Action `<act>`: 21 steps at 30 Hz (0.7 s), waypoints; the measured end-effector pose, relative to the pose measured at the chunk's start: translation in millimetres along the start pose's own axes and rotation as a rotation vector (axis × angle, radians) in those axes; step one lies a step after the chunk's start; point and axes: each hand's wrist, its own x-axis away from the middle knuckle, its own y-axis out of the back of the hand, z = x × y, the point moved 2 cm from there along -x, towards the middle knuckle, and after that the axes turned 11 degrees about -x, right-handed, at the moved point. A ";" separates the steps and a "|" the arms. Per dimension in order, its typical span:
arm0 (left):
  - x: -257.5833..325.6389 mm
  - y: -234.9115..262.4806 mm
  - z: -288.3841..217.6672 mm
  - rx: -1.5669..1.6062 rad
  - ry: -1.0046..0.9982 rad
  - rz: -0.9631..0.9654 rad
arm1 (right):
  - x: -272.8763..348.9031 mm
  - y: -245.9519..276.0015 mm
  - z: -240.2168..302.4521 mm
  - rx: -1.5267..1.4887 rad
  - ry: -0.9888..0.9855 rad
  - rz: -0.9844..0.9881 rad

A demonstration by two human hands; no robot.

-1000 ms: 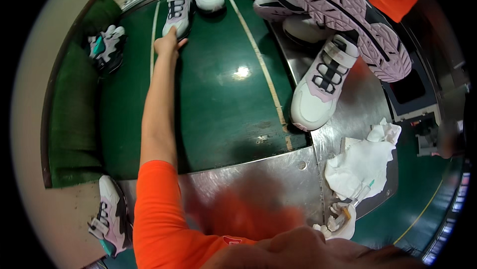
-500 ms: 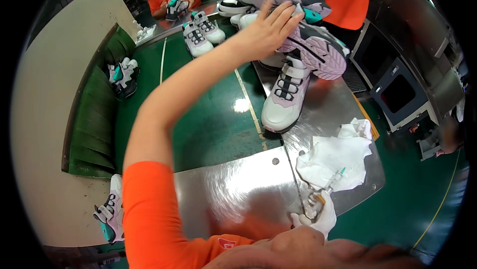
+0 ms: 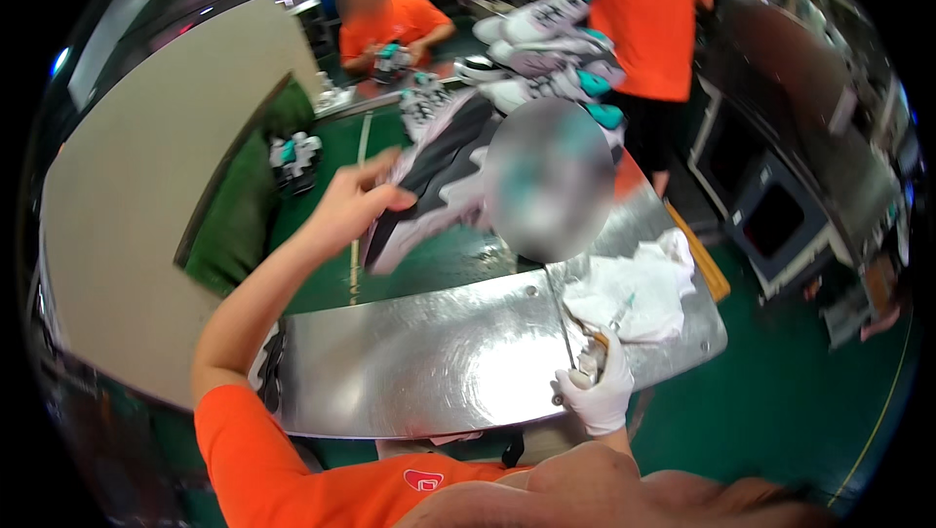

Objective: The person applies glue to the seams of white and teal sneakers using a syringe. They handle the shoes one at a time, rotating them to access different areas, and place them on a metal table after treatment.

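The bare left hand (image 3: 353,208) grips a sneaker (image 3: 439,187) held sole-up above the metal desk (image 3: 429,372), while the gloved right hand (image 3: 597,390) clasps a thin tool (image 3: 565,328) beside a white cloth (image 3: 634,289)

Ahead of me the near metal plate (image 3: 429,372) lay mostly bare, open for a hand to cross. A crumpled white cloth (image 3: 639,289) blocked its right end. Above its far edge, the lifted shoe (image 3: 439,187) filled the middle. More shoes (image 3: 546,50) crowded the far belt.
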 end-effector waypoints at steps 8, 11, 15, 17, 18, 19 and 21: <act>190.3 -98.7 73.9 1.044 0.729 -0.013 | 11.4 6.1 -28.5 0.065 -0.080 -0.061; 214.3 -100.2 67.3 0.763 0.785 0.095 | 10.7 2.0 -32.5 0.019 -0.073 -0.027; 202.9 -66.7 55.7 0.087 0.613 0.388 | 9.0 2.5 -29.4 -0.196 -0.081 -0.062; 164.2 -42.3 49.0 -0.330 0.241 0.267 | 9.3 3.3 -41.0 -0.252 -0.148 -0.062; 140.1 -30.6 44.6 -0.512 -0.041 0.059 | 7.7 3.3 -43.7 -0.281 -0.174 -0.055; 112.9 -23.4 42.5 -0.524 -0.089 0.029 | 7.0 5.3 -43.1 -0.221 -0.149 -0.046; 55.4 -18.7 51.3 -0.575 -0.016 0.243 | 6.1 4.0 -39.8 -0.119 -0.089 -0.032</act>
